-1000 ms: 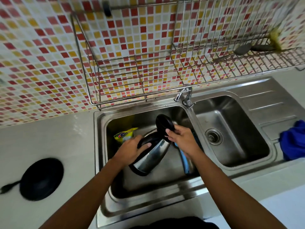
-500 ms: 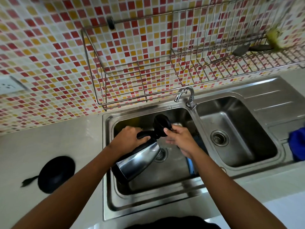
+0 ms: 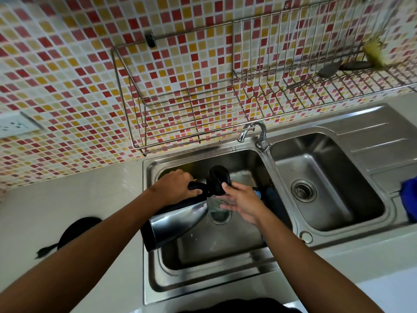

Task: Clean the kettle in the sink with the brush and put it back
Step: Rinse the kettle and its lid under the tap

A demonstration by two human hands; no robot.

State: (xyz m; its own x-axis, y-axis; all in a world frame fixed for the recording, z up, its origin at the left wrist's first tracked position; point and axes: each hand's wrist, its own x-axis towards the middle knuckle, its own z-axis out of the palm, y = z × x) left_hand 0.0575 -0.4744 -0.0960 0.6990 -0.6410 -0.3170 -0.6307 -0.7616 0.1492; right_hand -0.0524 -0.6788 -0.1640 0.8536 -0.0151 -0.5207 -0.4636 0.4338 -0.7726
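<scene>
Two-handed above steel sink (image 3: 203, 288): gripped black handle of tilted shiny steel kettle (image 3: 178, 220) in left hand (image 3: 173, 187); touched its raised round black lid (image 3: 217, 180) with straight-fingered right hand (image 3: 243, 199). Could barely make out blue item (image 3: 258, 193) behind right hand.

So the pale tabletop (image 3: 74, 195) is fitted with a stainless double sink (image 3: 203, 288), drainboard (image 3: 374, 141) off to the right. A round black base (image 3: 76, 229) with a short cord (image 3: 46, 250) is parked on the left, apart from the sink rim. A blue cloth (image 3: 409, 199) is bunched up on the drainboard's edge, partly cut off.
</scene>
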